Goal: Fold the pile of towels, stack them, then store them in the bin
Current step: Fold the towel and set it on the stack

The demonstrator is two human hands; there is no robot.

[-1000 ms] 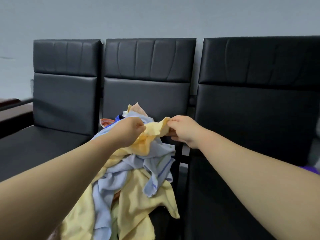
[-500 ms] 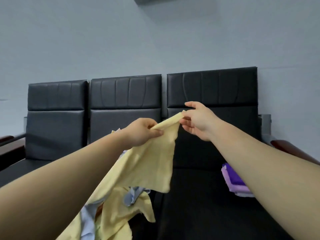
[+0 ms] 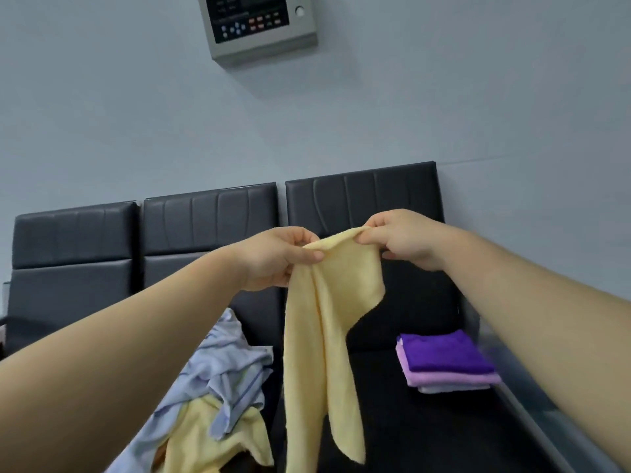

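Pinching top edge of yellow towel (image 3: pixel 317 336) w/ both hands, up in the air in front of the backrests. At left hand (image 3: pixel 273 257): thumb pressed on the cloth from the front, other fingers curled behind it. At right hand (image 3: pixel 403 240): fingertips closed tight on same edge, a bit higher and further right. Between the two grips only a short, slightly arched piece of edge. Below the grips, hanging free in long vertical folds; short corner on right side, longer part going down to bottom of view, lower end partly cut off.

Just left of the hanging cloth, in front of middle backrest: pile of unfolded towels (image 3: pixel 218 380), light blue on top, yellow under, small orange bit near bottom. On right seat (image 3: pixel 409 425), well apart from the pile: stack of folded towels (image 3: pixel 444 360), dark purple on top, lilac below, pale one at the very bottom. Behind everything: row of black padded seats (image 3: pixel 205 220), three backrests visible, against grey-blue wall (image 3: pixel 102 114). High on wall: grey control box (image 3: pixel 256 25) w/ buttons and round knob; labels too blurred to read.
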